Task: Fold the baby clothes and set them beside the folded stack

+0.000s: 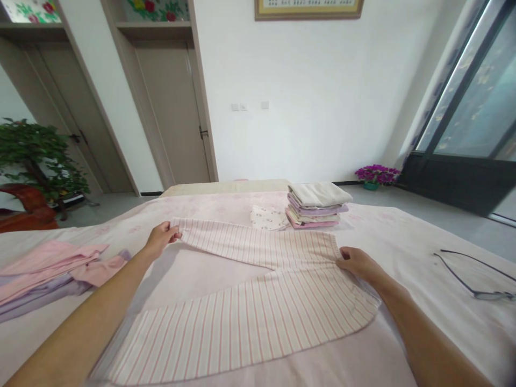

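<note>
A pair of cream trousers with pink stripes lies spread on the pink-covered surface, legs to the left and waistband to the right. My left hand pinches the hem of the farther leg, which looks slightly raised. At the waistband, my right hand has its thumb and fingers closed on the fabric. Just beyond the trousers sit a stack of folded clothes and a small white patterned cloth.
Pink and lilac garments lie in a loose pile at the left. A pair of glasses rests on the cover at the right. Beyond are a potted purple flower, a leafy plant and a closed door.
</note>
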The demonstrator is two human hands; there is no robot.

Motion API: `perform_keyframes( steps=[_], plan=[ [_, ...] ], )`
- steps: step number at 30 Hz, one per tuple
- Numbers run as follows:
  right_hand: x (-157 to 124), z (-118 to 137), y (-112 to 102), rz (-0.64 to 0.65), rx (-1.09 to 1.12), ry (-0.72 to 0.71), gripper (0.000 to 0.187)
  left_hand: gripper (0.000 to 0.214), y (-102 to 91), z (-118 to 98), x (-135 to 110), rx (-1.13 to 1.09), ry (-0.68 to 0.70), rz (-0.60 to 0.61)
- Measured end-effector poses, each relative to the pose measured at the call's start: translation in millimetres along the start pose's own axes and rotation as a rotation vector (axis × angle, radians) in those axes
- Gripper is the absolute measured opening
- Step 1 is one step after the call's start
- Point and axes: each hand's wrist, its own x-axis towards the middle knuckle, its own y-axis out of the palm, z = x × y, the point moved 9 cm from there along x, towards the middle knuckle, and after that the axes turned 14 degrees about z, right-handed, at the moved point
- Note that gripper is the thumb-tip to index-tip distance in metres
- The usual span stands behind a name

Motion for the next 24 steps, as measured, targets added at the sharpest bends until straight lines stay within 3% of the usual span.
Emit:
perform_keyframes(
  steps=[6,9,13,16,19,24],
  plan=[
    [-11.1,-4.7,4.4,0.151,0.391,-0.138,0.016,0.034,-32.1,13.1,-81.0,-0.536,0.204,0.145],
    [-20.2,-1.2,7.5,0.205,0.580,-0.163,0.019,0.035,-43.7,37.2,-130.0,-0.649,0.174,0.188],
    [-28.3,6.2,15.2,0.292,0.847,-0.182,0.028,0.030,-46.7,59.9,-181.5,-0.557,0.090,0.247],
    [-30.7,5.0,22.9,0.365,1.026,-0.180,0.022,0.027,-42.9,57.6,-205.9,-0.427,0.105,0.310],
    [-29.1,-3.1,30.8,0.427,1.109,-0.154,0.020,0.030,-38.6,46.8,-220.0,-0.269,0.156,0.354],
    [-23.0,-15.9,34.1,0.420,1.178,-0.096,0.015,0.034,-34.1,40.4,-229.5,-0.137,0.177,0.404]
  ],
)
